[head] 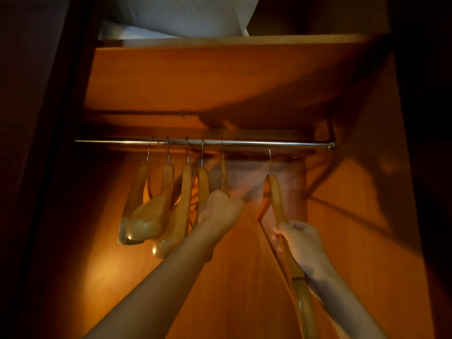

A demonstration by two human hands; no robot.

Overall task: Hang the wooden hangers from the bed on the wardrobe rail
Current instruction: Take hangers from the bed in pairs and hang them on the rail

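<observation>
We are gripping a curved brown wooden hanger in our right hand, and we judge its hook needs lifting onto the silver metal rail above, while we cannot tell what our blurred left hand holds.

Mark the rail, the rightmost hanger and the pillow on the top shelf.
rail [244, 143], head view, bare metal right of centre.
rightmost hanger [276, 194], head view, wooden arm below its hook.
pillow [186, 15], head view, middle of the white fabric.

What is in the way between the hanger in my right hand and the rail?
Nothing visible. The hanger in the right hand has its hook just under a bare stretch of rail, right of the five hung hangers.
</observation>
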